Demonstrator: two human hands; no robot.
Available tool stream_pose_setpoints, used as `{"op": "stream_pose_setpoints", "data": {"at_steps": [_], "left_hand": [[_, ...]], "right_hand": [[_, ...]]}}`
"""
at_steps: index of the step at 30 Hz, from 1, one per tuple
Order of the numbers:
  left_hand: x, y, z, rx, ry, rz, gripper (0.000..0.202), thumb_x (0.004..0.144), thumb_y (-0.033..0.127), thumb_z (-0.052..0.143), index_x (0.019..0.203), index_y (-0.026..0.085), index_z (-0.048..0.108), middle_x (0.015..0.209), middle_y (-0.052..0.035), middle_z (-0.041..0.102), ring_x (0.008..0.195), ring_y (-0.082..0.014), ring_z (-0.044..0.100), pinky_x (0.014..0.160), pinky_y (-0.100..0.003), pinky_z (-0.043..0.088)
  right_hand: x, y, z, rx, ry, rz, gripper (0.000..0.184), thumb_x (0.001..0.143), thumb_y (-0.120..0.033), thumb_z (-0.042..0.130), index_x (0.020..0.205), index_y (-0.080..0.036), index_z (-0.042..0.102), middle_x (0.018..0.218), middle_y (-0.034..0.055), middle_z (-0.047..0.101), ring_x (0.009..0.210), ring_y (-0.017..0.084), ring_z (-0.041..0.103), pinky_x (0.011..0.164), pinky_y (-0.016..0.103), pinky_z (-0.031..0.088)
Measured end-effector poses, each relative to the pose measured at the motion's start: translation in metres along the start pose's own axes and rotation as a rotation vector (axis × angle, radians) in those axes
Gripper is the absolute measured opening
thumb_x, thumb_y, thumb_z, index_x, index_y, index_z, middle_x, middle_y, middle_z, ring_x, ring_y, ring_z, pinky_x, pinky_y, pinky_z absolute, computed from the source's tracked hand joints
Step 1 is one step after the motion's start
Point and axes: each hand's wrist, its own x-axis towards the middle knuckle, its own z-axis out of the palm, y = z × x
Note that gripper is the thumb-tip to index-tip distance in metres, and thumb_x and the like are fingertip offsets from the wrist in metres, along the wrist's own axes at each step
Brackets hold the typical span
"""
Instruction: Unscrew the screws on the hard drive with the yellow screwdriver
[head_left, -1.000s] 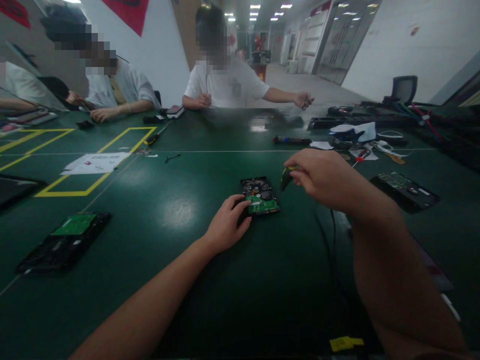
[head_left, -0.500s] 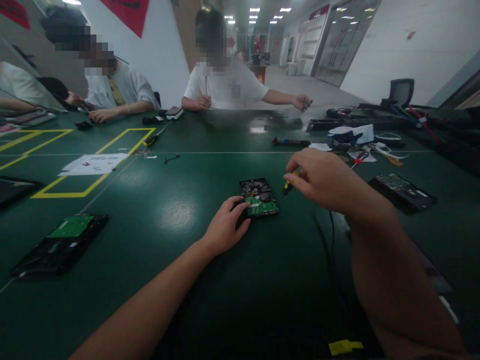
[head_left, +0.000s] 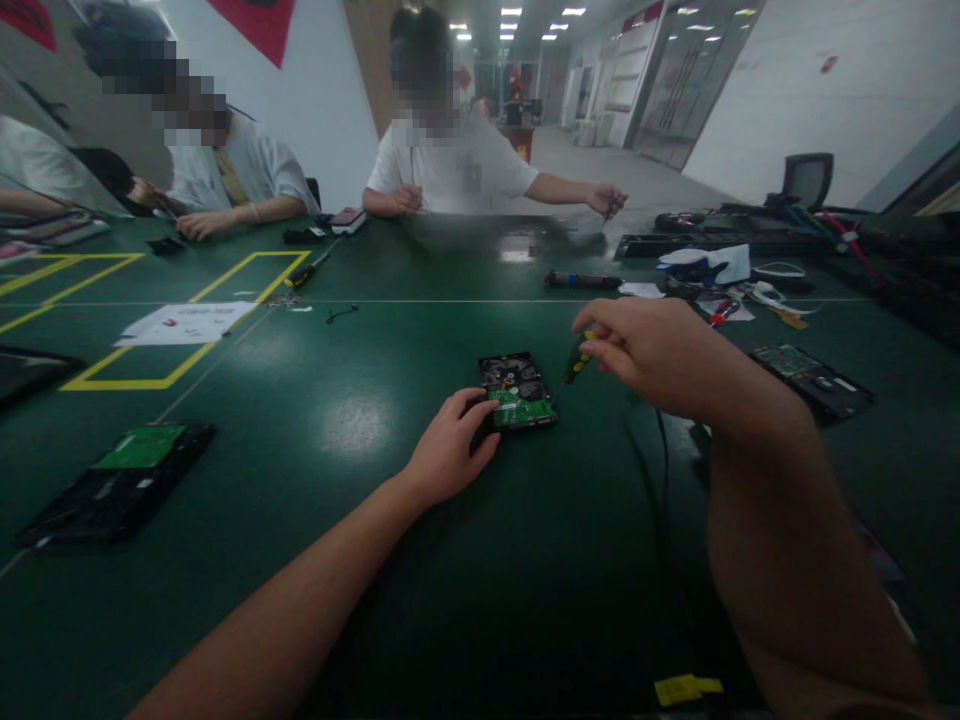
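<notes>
A hard drive (head_left: 517,380) lies flat on the green table, its black metal body and green circuit board facing up. My left hand (head_left: 454,445) grips its left edge, with fingertips on the board's side and the thumb near the lower edge. Above and right of the drive, my right hand (head_left: 630,345) is closed on the handle of a black-and-yellow screwdriver (head_left: 577,360). The screwdriver leans, its thin shaft pointing down to the drive's right edge by the board. Whether the tip sits in a screw is too small to tell.
Other drives lie left (head_left: 142,450) and right (head_left: 810,380) on the table. Farther back are a paper sheet (head_left: 187,322), another screwdriver (head_left: 300,275), a dark cylindrical tool (head_left: 581,281) and a pile of cables. A black cable (head_left: 664,480) runs beneath my right arm. People sit across the table.
My right fingers have shifted on the screwdriver, and more of its handle shows now, standing a little steeper. My left hand and the hard drive stay in place.
</notes>
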Motion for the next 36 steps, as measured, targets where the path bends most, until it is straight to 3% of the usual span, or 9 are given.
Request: {"op": "stream_pose_setpoints", "data": {"at_steps": [10, 19, 26, 31, 36], "left_hand": [[-0.0001, 0.0003, 0.0001, -0.013, 0.003, 0.000, 0.047, 0.095, 0.029, 0.061, 0.141, 0.026, 0.053, 0.145, -0.0133, 0.049, 0.134, -0.0322, 0.052, 0.109, -0.055, 0.049], [0.0005, 0.0024, -0.0027, -0.013, -0.003, -0.001, 0.046, 0.095, 0.028, 0.060, 0.140, 0.025, 0.053, 0.145, -0.0138, 0.049, 0.134, -0.0320, 0.052, 0.110, -0.054, 0.050], [0.0002, -0.0001, 0.0003, -0.009, 0.002, -0.003, 0.046, 0.095, 0.030, 0.061, 0.140, 0.026, 0.053, 0.145, -0.0131, 0.048, 0.133, -0.0319, 0.052, 0.109, -0.055, 0.050], [0.0002, -0.0022, 0.0021, -0.008, 0.001, 0.008, 0.047, 0.095, 0.030, 0.061, 0.141, 0.026, 0.052, 0.145, -0.0130, 0.048, 0.133, -0.0318, 0.052, 0.110, -0.055, 0.049], [-0.0003, -0.0030, 0.0028, 0.001, 0.005, 0.003, 0.046, 0.096, 0.031, 0.060, 0.141, 0.025, 0.053, 0.145, -0.0137, 0.048, 0.133, -0.0312, 0.052, 0.109, -0.053, 0.049]], "right_hand": [[0.0009, -0.0055, -0.0033, -0.021, 0.016, 0.061, 0.013, 0.091, -0.031, 0.060, 0.088, -0.020, 0.067, 0.084, 0.0070, 0.070, 0.076, 0.023, 0.062, 0.071, 0.036, 0.042], [0.0016, -0.0069, -0.0011, 0.069, -0.031, 0.025, 0.014, 0.094, -0.031, 0.057, 0.094, -0.021, 0.068, 0.089, 0.0061, 0.073, 0.082, 0.023, 0.066, 0.075, 0.035, 0.044], [0.0009, -0.0040, -0.0022, 0.054, -0.077, 0.028, 0.028, 0.092, -0.016, 0.047, 0.111, -0.018, 0.068, 0.089, 0.0069, 0.074, 0.076, 0.021, 0.067, 0.074, 0.035, 0.046], [0.0000, -0.0050, -0.0051, 0.043, -0.054, 0.035, 0.017, 0.095, -0.029, 0.054, 0.102, -0.022, 0.068, 0.086, 0.0046, 0.073, 0.075, 0.021, 0.066, 0.069, 0.034, 0.043], [0.0010, -0.0063, -0.0048, -0.009, -0.016, 0.050, 0.019, 0.094, -0.036, 0.058, 0.088, -0.020, 0.066, 0.081, 0.0063, 0.070, 0.075, 0.022, 0.063, 0.068, 0.035, 0.040]]}}
